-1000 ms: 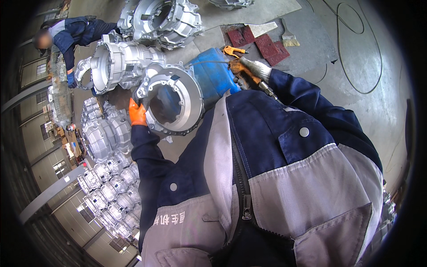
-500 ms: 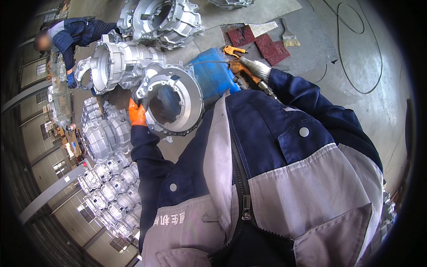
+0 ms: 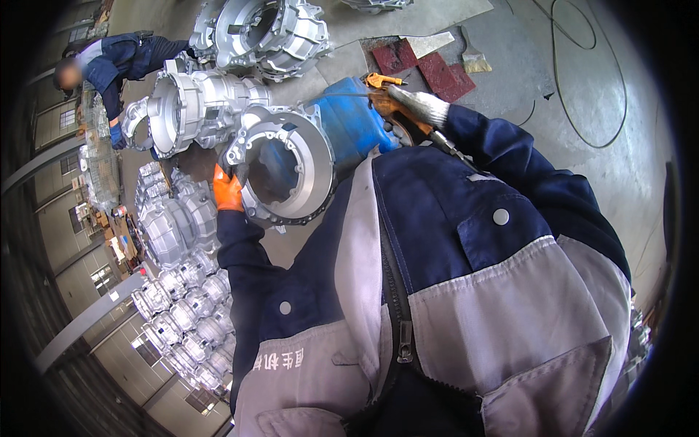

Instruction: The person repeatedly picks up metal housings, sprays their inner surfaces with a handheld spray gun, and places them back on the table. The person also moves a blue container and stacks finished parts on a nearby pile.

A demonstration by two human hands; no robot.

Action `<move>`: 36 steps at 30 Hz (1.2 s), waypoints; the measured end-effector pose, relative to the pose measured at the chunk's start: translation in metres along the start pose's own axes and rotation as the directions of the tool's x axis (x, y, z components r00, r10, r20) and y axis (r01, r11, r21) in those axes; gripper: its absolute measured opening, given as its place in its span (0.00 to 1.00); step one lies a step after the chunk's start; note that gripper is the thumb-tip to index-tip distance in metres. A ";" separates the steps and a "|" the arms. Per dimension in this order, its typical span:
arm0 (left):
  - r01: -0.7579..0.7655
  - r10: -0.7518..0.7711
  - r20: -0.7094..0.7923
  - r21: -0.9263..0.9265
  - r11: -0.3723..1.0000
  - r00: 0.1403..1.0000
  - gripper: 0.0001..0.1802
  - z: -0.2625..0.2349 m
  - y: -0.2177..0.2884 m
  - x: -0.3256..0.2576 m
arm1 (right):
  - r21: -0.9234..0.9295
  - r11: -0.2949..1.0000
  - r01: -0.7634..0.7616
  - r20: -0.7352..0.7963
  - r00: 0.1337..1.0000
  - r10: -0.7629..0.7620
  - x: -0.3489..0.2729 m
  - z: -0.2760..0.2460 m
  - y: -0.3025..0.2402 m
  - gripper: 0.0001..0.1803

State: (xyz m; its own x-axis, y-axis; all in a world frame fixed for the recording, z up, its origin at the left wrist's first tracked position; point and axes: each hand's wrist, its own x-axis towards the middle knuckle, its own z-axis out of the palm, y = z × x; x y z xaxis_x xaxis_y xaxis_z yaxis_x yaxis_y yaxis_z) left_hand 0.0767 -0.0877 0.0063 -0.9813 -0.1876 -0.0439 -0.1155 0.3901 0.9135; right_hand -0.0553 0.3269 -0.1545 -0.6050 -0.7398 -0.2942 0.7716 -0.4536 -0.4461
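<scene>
A silver cast-metal housing [image 3: 317, 164], ring-shaped with a wide round opening, stands in front of me. My left hand [image 3: 228, 189], in an orange glove, grips its left rim, the fingers partly hidden behind the flange. My right hand [image 3: 411, 108] wears a glove with a white cuff and a soiled orange front. It is closed around an air tool with a metal fitting [image 3: 445, 142] below the hand and a thin rod [image 3: 342, 95] pointing left above a blue plastic drum [image 3: 346, 120]. The hand hides most of the tool's body. A yellow-orange blow gun [image 3: 384, 80] lies just beyond it.
More silver housings [image 3: 207, 105] stand at the far left, with rows of smaller ones [image 3: 189, 320] lower left. A co-worker [image 3: 120, 69] in dark blue bends over a housing there. Dark red pads [image 3: 440, 76], a brush [image 3: 475, 58] and a looped hose [image 3: 557, 95] lie on the floor.
My right hand and the air tool have shifted slightly, with the rod now nearer the drum's top. My left hand keeps its grip on the housing.
</scene>
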 end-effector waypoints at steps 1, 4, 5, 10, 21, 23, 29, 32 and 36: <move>0.027 -0.027 -0.020 0.010 1.000 0.999 0.26 0.000 0.000 -0.001 | -0.077 0.997 -0.030 -0.006 1.000 0.030 -0.003 -0.003 0.003 0.26; 0.038 -0.038 0.000 -0.007 0.999 0.999 0.26 -0.004 -0.002 0.001 | -0.183 0.981 -0.071 -0.123 0.991 0.049 -0.012 -0.010 0.010 0.27; 0.056 -0.056 -0.019 0.009 0.998 0.998 0.26 -0.006 -0.003 0.002 | -0.123 0.991 -0.041 -0.077 0.997 0.032 -0.014 -0.009 0.011 0.27; 0.061 -0.060 -0.032 0.021 0.998 0.998 0.26 -0.009 -0.006 0.004 | -0.089 0.996 -0.033 -0.171 0.985 0.018 -0.022 0.000 0.010 0.26; 0.055 -0.054 -0.003 0.057 0.997 0.999 0.26 -0.008 -0.002 0.003 | -0.071 0.993 -0.090 -0.137 0.987 0.080 -0.009 -0.023 0.022 0.27; 0.054 -0.054 0.000 0.064 0.996 0.999 0.28 -0.010 -0.005 0.003 | -0.087 0.992 -0.095 -0.151 0.985 0.082 -0.010 -0.021 0.021 0.27; 0.054 -0.054 -0.005 0.056 0.997 0.999 0.28 -0.014 -0.012 0.004 | -0.108 0.981 -0.159 -0.200 0.970 0.136 -0.025 -0.009 0.010 0.27; 0.043 -0.043 0.002 0.037 0.998 0.999 0.28 -0.014 -0.013 0.004 | -0.119 0.981 -0.154 -0.183 0.975 0.131 -0.024 -0.003 0.007 0.27; 0.056 -0.055 -0.007 0.041 0.998 0.998 0.25 -0.014 -0.012 0.006 | -0.078 0.983 -0.169 -0.120 0.980 0.159 -0.026 0.001 0.004 0.26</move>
State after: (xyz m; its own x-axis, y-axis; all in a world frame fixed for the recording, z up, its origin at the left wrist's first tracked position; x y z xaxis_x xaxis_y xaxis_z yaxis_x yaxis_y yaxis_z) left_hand 0.0746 -0.1062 0.0002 -0.9723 -0.2152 -0.0916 -0.1761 0.4160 0.8921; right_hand -0.0366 0.3434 -0.1477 -0.4942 -0.7374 -0.4605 0.8448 -0.2822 -0.4547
